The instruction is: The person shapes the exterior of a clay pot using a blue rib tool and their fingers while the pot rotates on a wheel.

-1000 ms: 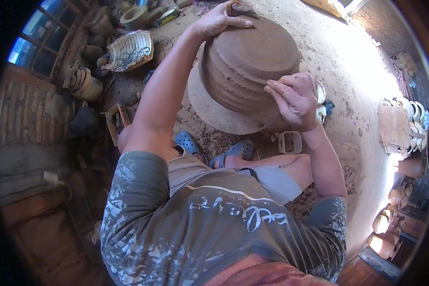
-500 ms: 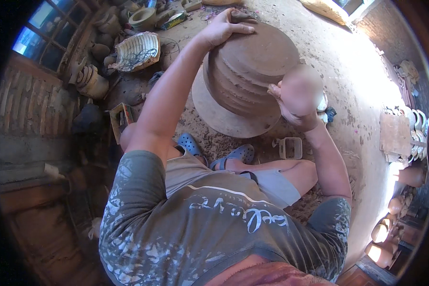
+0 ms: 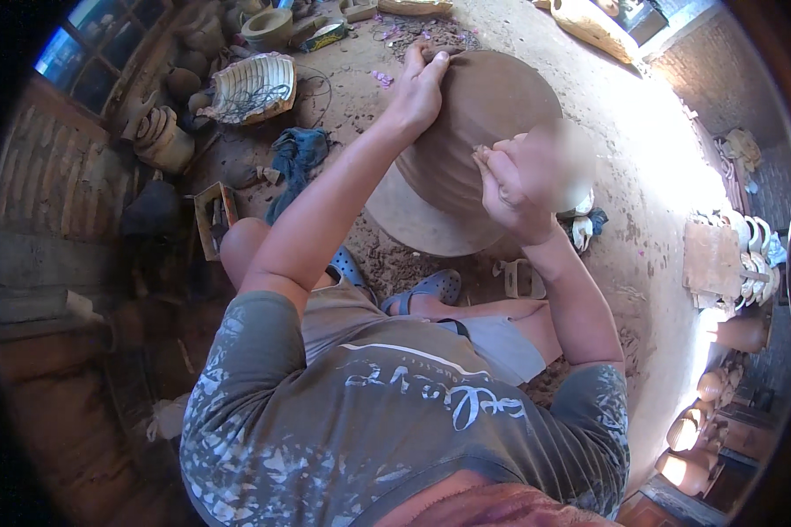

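In front of me stands a large round brown clay form (image 3: 501, 97) with a smooth, wide top face and ridged sides. Under it is a paler round disc (image 3: 431, 230), much like a wheel head. My left hand (image 3: 420, 92) is at the form's far left edge, its thumb and fingers closed about a dark, clay-coloured piece. Over the near right side of the form, my right hand (image 3: 514, 193) has its fingers bent in and pressed together. Blur covers part of that hand, and whatever its fingers hold is hidden.
A small pale frame-like container (image 3: 520, 279) sits near my feet in blue clogs (image 3: 431, 294). To the left lie a dark blue cloth (image 3: 297, 158), a ribbed curved piece (image 3: 253, 86) and a box (image 3: 211, 215). Several clay pots (image 3: 684, 470) line the right side.
My left hand has come down and nearer along the form's edge. My right hand has moved left across its side, the fingers curling in. The view has shifted slightly, showing the blue cloth more fully.
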{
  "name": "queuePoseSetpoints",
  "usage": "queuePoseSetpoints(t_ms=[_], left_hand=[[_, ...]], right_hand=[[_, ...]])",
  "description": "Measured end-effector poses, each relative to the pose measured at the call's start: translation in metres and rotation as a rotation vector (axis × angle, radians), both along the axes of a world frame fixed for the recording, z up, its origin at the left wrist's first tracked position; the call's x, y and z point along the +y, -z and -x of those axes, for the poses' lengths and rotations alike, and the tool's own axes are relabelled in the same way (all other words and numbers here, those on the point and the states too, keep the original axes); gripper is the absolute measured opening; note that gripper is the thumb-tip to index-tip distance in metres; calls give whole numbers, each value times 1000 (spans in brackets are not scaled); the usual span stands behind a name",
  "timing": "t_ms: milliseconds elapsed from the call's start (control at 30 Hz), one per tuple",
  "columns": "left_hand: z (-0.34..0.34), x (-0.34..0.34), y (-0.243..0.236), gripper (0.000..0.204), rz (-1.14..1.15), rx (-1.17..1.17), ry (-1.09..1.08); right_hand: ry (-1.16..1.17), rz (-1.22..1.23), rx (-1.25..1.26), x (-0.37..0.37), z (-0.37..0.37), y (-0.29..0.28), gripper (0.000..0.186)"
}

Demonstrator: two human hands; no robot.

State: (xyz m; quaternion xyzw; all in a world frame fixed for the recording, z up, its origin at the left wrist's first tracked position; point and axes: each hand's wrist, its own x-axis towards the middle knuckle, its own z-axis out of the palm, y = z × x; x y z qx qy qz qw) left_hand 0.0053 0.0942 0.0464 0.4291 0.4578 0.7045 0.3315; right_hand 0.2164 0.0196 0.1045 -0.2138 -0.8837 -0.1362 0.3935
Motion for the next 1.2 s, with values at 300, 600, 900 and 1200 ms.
queuePoseSetpoints(t_ms=[300, 600, 900, 1200], left_hand=[[-10, -43, 13, 37, -78, 141, -110], [10, -124, -9, 29, 8, 191, -4], [-31, -190, 30, 46, 432, -153, 741], [-66, -188, 19, 28, 395, 50, 726]], right_hand=[[133, -13, -34, -9, 37, -3, 6], [-30, 132, 198, -44, 36, 3, 13], [-257, 449, 111, -68, -36, 48, 40], [-89, 1049, 508, -93, -73, 92, 16]])
